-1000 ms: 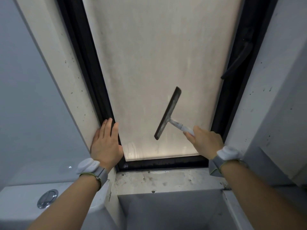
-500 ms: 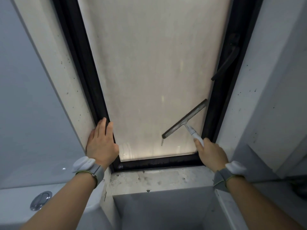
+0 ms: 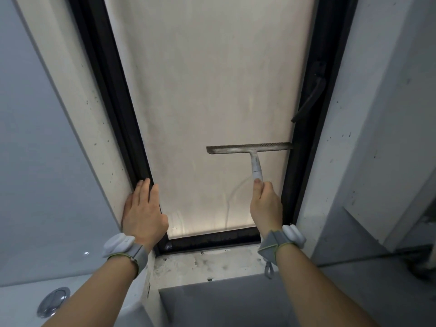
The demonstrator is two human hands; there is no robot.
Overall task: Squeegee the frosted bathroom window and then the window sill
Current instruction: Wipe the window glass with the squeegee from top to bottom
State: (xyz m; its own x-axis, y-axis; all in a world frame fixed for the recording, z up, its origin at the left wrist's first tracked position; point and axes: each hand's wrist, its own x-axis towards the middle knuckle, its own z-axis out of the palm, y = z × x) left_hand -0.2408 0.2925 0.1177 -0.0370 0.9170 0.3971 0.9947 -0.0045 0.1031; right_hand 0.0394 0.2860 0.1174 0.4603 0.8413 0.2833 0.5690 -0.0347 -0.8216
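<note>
Flush button: a round chrome flush button (image 3: 53,299) is seen nearest, at 8 o'clock, set in the white cistern top.
Forearms: both are raised toward the window; a grey wrist strap with a white pod (image 3: 119,244) is worn on the left, and a like one (image 3: 293,234) on the right.
Window sill: the window sill (image 3: 207,260), speckled with dark marks, is seen at 6 o'clock between the forearms, just below the frame's bottom rail.
Left hand: the left hand (image 3: 143,211) is laid flat at 8 o'clock, fingers straight and together, across the left reveal and the black window frame (image 3: 113,90); nothing is held.
Right hand: the right hand (image 3: 266,204) is curled round the white handle of the squeegee (image 3: 249,149), gripping it from below at 4 o'clock.
Squeegee: the blade is held level against the frosted window pane (image 3: 207,79) right of centre, its right end touching the frame.
Pane: faint curved streaks are seen on the lower glass.
Window handle: a black window handle (image 3: 310,100) is angled down on the right frame at 2 o'clock.
</note>
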